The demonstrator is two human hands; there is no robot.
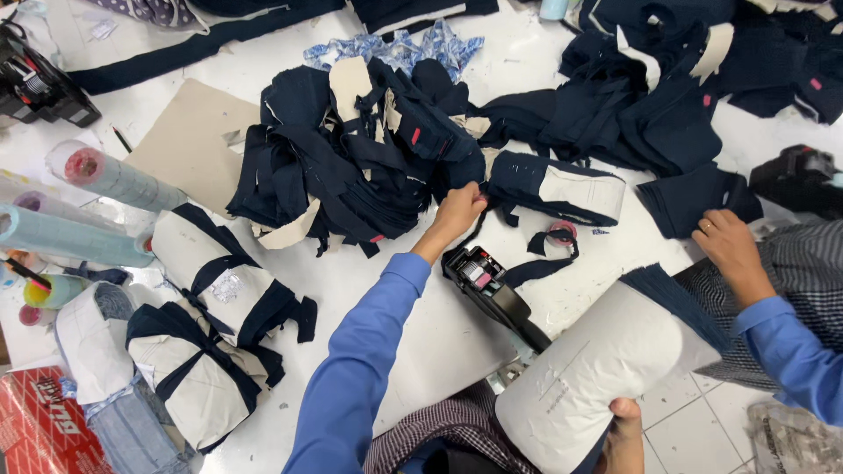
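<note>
My left hand (457, 213), in a blue sleeve, reaches to the middle of the white table (421, 342) and pinches the edge of a big heap of navy fabric pieces (351, 158). My right hand (624, 436) sits at the bottom edge, gripping a large rolled bundle (597, 369) with a white outer layer and navy layers fanning out at its top. A black hand-held tagging gun (492, 285) lies just below my left wrist. A navy and white bundle (562, 189) lies right of my left hand.
A co-worker's hand (727, 246) with a ring rests on navy cloth at the right. Tied navy and white bundles (211, 325) and clear film rolls (105, 180) fill the left. A cardboard sheet (193, 140), a small red tape roll (562, 233) and more navy piles (667, 79) lie around.
</note>
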